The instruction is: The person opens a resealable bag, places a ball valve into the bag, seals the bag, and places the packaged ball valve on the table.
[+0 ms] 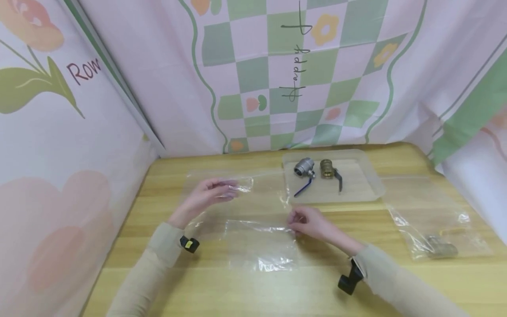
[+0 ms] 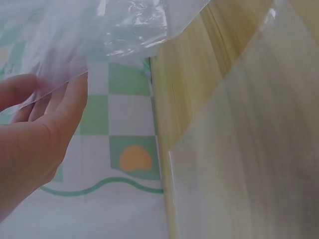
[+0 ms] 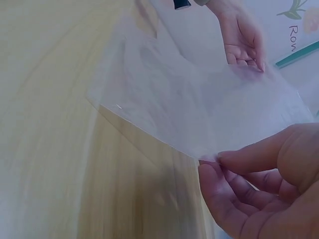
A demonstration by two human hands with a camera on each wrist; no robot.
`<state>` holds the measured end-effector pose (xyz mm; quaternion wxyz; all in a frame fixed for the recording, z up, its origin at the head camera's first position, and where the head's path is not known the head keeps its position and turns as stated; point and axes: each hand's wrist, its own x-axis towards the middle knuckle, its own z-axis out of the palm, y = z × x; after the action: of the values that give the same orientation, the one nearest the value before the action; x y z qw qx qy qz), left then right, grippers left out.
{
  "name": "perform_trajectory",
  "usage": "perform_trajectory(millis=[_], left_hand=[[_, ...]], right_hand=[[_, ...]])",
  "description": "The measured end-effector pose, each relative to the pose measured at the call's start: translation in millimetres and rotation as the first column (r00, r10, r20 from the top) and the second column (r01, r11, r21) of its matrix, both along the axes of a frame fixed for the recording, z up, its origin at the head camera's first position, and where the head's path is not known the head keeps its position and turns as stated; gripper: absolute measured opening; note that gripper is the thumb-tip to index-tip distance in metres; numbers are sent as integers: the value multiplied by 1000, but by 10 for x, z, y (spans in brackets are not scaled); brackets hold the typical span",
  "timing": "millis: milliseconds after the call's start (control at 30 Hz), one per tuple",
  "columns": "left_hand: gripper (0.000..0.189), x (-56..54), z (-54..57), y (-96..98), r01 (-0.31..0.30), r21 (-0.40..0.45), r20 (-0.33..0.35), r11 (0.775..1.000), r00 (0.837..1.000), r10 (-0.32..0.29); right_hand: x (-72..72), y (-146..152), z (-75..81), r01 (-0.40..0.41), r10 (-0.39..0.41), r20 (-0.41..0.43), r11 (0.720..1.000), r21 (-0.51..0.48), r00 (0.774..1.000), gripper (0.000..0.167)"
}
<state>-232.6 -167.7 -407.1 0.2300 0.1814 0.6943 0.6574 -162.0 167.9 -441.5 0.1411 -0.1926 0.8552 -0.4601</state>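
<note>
A clear plastic bag (image 1: 259, 246) is stretched between my two hands above the wooden table. My left hand (image 1: 206, 193) pinches one edge of it between thumb and fingers; the film (image 2: 119, 30) covers the fingertips in the left wrist view. On the opposite side, my right hand (image 1: 310, 222) pinches the bag's edge with thumb and index finger, as the right wrist view also shows. More clear film (image 2: 254, 129) lies at the right of the left wrist view; whether it belongs to the same bag I cannot tell.
A translucent tray (image 1: 374, 193) at the back holds a silver ball valve (image 1: 304, 167) with a blue lever and a brass ball valve (image 1: 327, 168) with a dark lever. Right of it lies another clear bag (image 1: 420, 198) containing a metal valve (image 1: 441, 248). Printed curtains (image 1: 178, 88) border the table.
</note>
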Motion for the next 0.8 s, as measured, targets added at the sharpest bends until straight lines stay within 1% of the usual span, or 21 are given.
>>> perform_trajectory(millis=[100,233,367,467,567,633,700,800], left_hand=[[38,28,5,85,22,-8,-4,1000,1000,-22],[37,89,13,198,50,-17,-22,999,999,-50],[36,171,14,298,81,2,-58,997,995,-81],[35,227,9,371,107,10,-96,994,990,-106],[34,275,4,441,130,4,-114,992,985,-129],[33,305,1,482,140,-14,-118,990,983,-140],[33,331,-4,514,148,-31,-116,988,982,-151],[32,362,-15,552,155,-52,-124,986,979,-161]], right_hand=[[55,104,7,-2,2,-19,1000,1,1000,11],[127,230,-12,10,-7,-73,999,42,997,10],[199,338,-33,20,-12,-105,997,73,994,10],[237,407,-17,37,-26,-119,995,88,992,13],[249,464,34,75,-59,-141,991,108,988,19],[246,489,92,102,-81,-173,988,118,982,23],[240,509,162,127,-99,-217,984,123,971,27],[239,518,289,174,-136,-285,978,112,949,28]])
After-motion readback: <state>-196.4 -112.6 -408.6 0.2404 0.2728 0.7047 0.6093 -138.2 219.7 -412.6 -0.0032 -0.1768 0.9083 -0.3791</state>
